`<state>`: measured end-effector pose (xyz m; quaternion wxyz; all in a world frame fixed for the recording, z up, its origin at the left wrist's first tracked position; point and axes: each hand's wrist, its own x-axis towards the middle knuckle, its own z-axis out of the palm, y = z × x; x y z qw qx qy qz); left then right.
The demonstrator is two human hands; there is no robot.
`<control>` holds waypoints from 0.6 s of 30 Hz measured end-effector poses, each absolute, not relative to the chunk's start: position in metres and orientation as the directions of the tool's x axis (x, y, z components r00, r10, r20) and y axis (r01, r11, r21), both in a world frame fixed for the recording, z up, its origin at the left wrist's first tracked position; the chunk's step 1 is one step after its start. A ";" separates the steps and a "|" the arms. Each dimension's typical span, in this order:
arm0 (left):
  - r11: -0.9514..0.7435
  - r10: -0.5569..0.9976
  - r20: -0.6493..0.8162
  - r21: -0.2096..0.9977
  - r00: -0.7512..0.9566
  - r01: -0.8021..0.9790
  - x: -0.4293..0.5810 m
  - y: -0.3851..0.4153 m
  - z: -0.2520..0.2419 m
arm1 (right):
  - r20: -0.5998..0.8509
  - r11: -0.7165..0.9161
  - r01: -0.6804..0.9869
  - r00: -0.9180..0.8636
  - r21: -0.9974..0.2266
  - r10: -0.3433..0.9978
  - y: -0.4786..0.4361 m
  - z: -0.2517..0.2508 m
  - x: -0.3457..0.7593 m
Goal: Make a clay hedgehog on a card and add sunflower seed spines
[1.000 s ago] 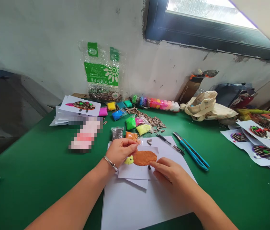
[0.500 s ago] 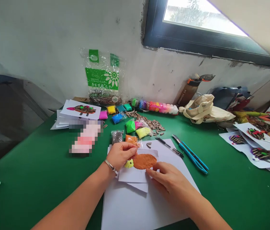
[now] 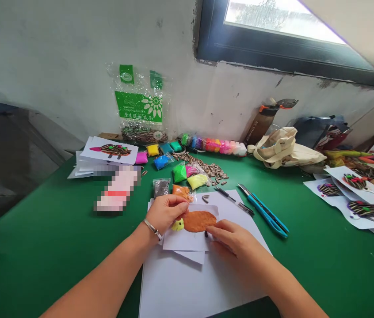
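Note:
A flat orange clay shape (image 3: pixel 199 221) with a small yellow clay head (image 3: pixel 177 225) lies on a small white paper card (image 3: pixel 183 240) in front of me. My left hand (image 3: pixel 165 212) is curled, its fingertips pinched at the clay's upper left edge, a bracelet on the wrist. My right hand (image 3: pixel 231 238) rests on the card at the clay's lower right edge, fingers bent, its fingertips beside a small dark seed (image 3: pixel 206 233). A larger white sheet (image 3: pixel 187 282) lies under the card on the green table (image 3: pixel 41 247).
Coloured clay packets (image 3: pixel 187 174), loose sunflower seeds (image 3: pixel 215 170) and a seed bag (image 3: pixel 140 106) sit behind. Blue craft knives (image 3: pixel 265 210) lie right of the sheet. Finished seed pictures (image 3: pixel 356 194) lie far right, a card stack (image 3: pixel 107 152) far left, a cloth bag (image 3: pixel 284 150) by the wall.
My right hand slid left along the clay's lower edge and back, staying at its lower right; the left hand kept its pinch. The view shifted slightly.

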<state>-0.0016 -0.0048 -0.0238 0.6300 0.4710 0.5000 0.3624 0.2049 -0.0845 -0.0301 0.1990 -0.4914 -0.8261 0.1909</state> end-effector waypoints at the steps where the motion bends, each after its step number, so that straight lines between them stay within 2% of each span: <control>1: 0.296 0.927 -0.291 0.955 0.237 0.015 -0.002 -0.005 -0.024 | 0.138 0.445 0.732 -0.442 -0.515 0.887 -0.084 -0.030 0.205; 7: 0.308 0.925 -0.302 0.951 0.232 0.008 -0.001 -0.003 -0.026 | 0.088 0.417 0.714 -0.450 -0.562 0.889 -0.084 -0.032 0.205; 18: 0.318 0.922 -0.312 0.948 0.230 0.008 -0.002 -0.004 -0.024 | 0.079 0.421 0.730 -0.454 -0.539 0.887 -0.084 -0.029 0.204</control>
